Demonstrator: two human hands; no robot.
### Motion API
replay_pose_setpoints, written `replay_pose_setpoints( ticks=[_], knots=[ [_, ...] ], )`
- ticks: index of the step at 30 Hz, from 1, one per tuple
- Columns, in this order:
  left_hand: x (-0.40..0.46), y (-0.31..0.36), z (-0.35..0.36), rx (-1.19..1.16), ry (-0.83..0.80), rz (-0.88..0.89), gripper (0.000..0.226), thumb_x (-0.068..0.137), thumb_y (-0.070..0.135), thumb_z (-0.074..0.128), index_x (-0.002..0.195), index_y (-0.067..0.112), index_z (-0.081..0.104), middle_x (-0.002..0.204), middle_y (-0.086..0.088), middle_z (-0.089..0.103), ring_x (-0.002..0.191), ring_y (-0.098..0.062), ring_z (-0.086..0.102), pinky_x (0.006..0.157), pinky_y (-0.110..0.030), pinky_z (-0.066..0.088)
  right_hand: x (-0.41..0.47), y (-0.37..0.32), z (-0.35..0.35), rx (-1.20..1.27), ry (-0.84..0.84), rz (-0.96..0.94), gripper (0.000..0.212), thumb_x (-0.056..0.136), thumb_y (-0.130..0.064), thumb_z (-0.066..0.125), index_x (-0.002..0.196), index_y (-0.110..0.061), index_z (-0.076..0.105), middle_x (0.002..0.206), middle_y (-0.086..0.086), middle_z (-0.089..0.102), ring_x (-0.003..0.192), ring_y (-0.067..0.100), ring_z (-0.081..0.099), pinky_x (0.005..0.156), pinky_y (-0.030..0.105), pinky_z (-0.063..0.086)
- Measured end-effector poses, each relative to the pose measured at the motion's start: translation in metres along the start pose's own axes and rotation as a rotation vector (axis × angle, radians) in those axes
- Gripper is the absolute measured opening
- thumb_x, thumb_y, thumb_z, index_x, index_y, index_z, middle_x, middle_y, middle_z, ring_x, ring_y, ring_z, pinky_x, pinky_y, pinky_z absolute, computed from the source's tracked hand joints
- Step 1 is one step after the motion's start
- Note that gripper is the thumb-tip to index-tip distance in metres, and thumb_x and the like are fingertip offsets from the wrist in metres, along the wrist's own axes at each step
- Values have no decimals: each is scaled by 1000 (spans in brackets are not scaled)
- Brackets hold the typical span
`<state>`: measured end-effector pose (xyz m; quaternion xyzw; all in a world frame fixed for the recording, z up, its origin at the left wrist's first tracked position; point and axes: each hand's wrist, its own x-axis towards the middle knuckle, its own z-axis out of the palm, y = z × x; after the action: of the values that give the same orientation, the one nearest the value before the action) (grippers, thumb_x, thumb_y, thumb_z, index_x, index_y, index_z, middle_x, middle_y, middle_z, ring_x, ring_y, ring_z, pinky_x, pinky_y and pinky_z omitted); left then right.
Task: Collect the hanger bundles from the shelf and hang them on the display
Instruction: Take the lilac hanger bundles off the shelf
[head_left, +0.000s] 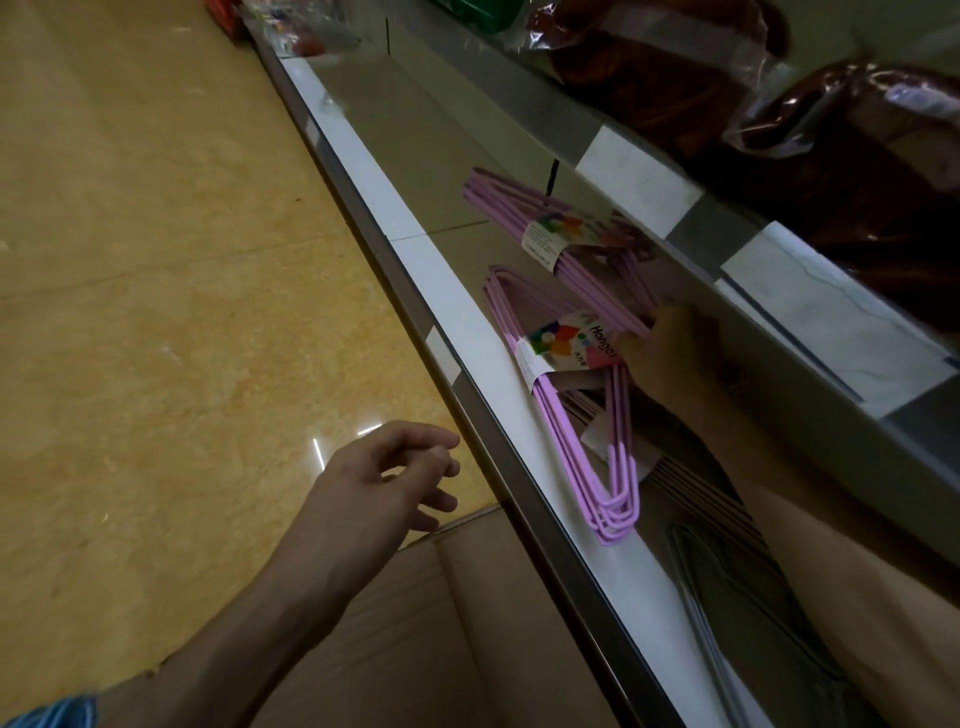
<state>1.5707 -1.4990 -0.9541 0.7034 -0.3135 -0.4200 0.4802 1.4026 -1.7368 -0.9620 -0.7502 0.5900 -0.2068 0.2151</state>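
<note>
Head view: the collecting step is in hand. The right hand (675, 358) reaches into the grey metal shelf (395, 218) and touches the near pink wire hanger bundle with its paper label (566, 384); whether its fingers have closed on the bundle cannot be told. A second pink hanger bundle (561, 239) lies just beyond it. The left hand (384, 478) hovers loosely curled, holding nothing, above the brown cardboard box (467, 623). The next move calls for a firm grip and a lift clear of the shelf lip.

**Pink hanger bundles on the shelf**

Two bundles of pink wire hangers lay flat on the shelf (374, 176), each banded by a colourful paper label. The nearer bundle (566, 415) lay along the shelf's white front edge, one end overhanging darker hangers. The farther bundle (561, 244) lay just behind it, deeper in.
</note>
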Motion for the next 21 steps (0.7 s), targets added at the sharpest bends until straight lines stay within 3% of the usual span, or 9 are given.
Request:
replay_pose_setpoints(
  ticks=[2, 5, 6, 8, 9, 11, 13, 17, 21],
  knots=[
    [-5, 3, 0, -21, 8, -5, 17, 98, 23, 56, 102, 28, 72, 92, 8, 72, 82, -13, 73, 71, -30, 59, -11, -12, -9, 45, -23, -16, 21, 97, -16, 61, 108, 2, 64, 89, 10, 65, 65, 12, 58, 51, 18, 43],
    [-13, 7, 1, -91, 23, -20, 16, 98, 24, 57, 107, 26, 70, 93, 7, 73, 83, -15, 73, 71, -31, 58, -36, -31, -19, 232, -225, 73, 32, 103, -13, 49, 127, 6, 58, 104, 24, 66, 88, 31, 66, 66, 34, 54],
    [-16, 8, 0, -126, 33, -30, 16, 97, 25, 58, 109, 25, 69, 93, 8, 74, 84, -15, 73, 72, -32, 58, -45, -34, -20, 267, -283, 68, 32, 104, -14, 47, 127, 6, 57, 98, 25, 66, 83, 33, 65, 65, 30, 53],
    [-22, 13, -1, -194, 54, -60, 19, 95, 29, 61, 113, 25, 66, 96, 5, 74, 85, -16, 74, 73, -33, 59, -62, -35, -19, 211, -262, -31, 26, 101, -17, 55, 120, -2, 63, 78, 10, 65, 58, 19, 60, 47, 21, 49],
    [-25, 14, -3, -222, 68, -77, 22, 93, 31, 62, 114, 25, 64, 100, 3, 73, 87, -16, 74, 74, -33, 59, -71, -35, -17, 163, -220, -100, 24, 98, -18, 60, 118, -6, 67, 81, 7, 67, 57, 16, 62, 49, 22, 53],
    [-33, 16, -8, -258, 105, -105, 27, 92, 33, 64, 117, 24, 62, 107, 0, 72, 89, -19, 74, 77, -36, 59, -88, -33, -10, 68, -166, -211, 24, 93, -22, 67, 114, -11, 72, 110, 5, 68, 76, 18, 69, 67, 32, 62],
    [-45, 18, -16, -276, 147, -119, 30, 92, 33, 65, 119, 21, 62, 109, -3, 72, 90, -21, 74, 80, -39, 59, -105, -34, 0, 48, -163, -274, 22, 90, -25, 70, 108, -13, 75, 128, 3, 62, 99, 22, 67, 84, 40, 59],
    [-81, 26, -38, -273, 192, -125, 28, 94, 30, 63, 119, 20, 61, 109, -4, 72, 90, -23, 74, 81, -40, 59, -141, -53, 7, 56, -207, -389, 17, 87, -23, 71, 100, -15, 78, 124, 6, 65, 112, 28, 62, 89, 39, 52],
    [-120, 38, -66, -262, 274, -82, 22, 94, 27, 63, 115, 20, 61, 110, -6, 70, 91, -26, 74, 82, -41, 59, -175, -78, 7, 79, -247, -457, 17, 89, -24, 68, 100, -15, 77, 110, 4, 65, 100, 26, 63, 82, 42, 53]
  ],
)
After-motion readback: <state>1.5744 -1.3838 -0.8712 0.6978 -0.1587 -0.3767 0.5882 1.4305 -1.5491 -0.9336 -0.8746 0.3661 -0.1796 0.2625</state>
